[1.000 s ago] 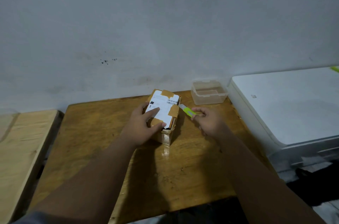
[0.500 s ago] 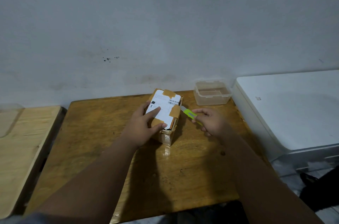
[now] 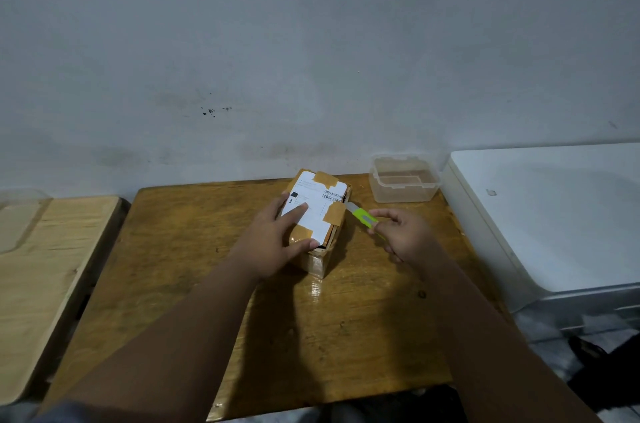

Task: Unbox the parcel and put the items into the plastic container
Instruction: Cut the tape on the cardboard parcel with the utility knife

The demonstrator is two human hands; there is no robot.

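Note:
A small cardboard parcel (image 3: 323, 206) with a white shipping label and brown tape stands on the wooden table (image 3: 277, 318). My left hand (image 3: 277, 239) lies flat on its top and near side, pressing it down. A green utility knife (image 3: 363, 216) is gripped in my right hand (image 3: 403, 237), its blade tip at the parcel's right edge by the tape. The parcel's right side shows a dark gap under the lid. A clear, empty plastic container (image 3: 403, 181) sits at the table's back right corner.
A white appliance (image 3: 554, 214) stands close against the table's right side. A lighter wooden board (image 3: 45, 266) lies to the left across a narrow gap. A grey wall runs right behind the table. A dark object (image 3: 606, 370) lies on the floor at lower right.
The knife has stayed at the parcel's right edge, with my right hand shifting slightly. My left hand keeps its hold on the parcel. The camera has tilted a little.

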